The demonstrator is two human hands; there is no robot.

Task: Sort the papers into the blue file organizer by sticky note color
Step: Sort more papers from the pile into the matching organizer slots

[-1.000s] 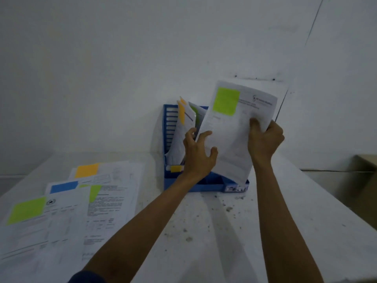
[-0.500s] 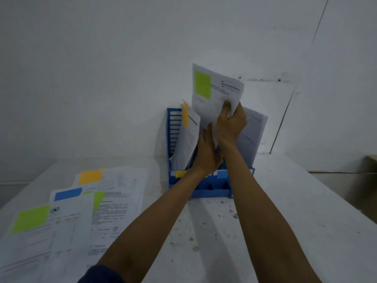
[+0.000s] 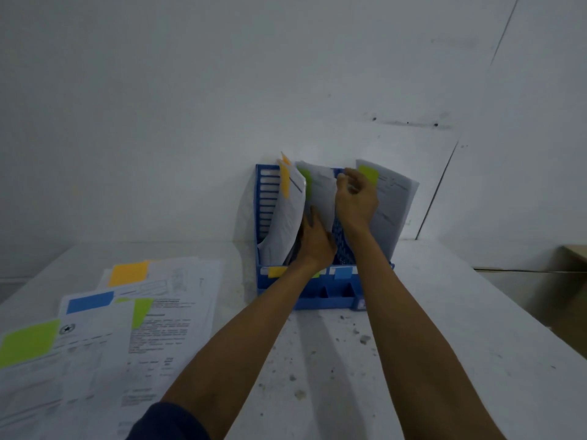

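The blue file organizer [image 3: 266, 201] stands against the wall, with orange, green and blue labels on its front. An orange-note paper [image 3: 287, 214] leans in its left slot. A green-note paper [image 3: 319, 188] stands in the middle slot. My right hand [image 3: 357, 201] pinches that paper's top right corner with curled fingers. My left hand [image 3: 314, 241] reaches into the middle slot with its thumb up and presses the left papers aside; its fingertips are hidden. Another sheet with a green note [image 3: 395, 204] leans at the organizer's right side.
Loose papers [image 3: 165, 315] with orange, blue and green notes lie spread on the white table's left. The wall is close behind the organizer. Crumbs and specks dot the table [image 3: 317, 360] in front. A beige box [image 3: 571, 281] sits low at the far right.
The green-note paper, held high over the organizer before, has dropped into the middle slot. My left hand has gone deeper between the papers. My right hand stays at the paper's top.
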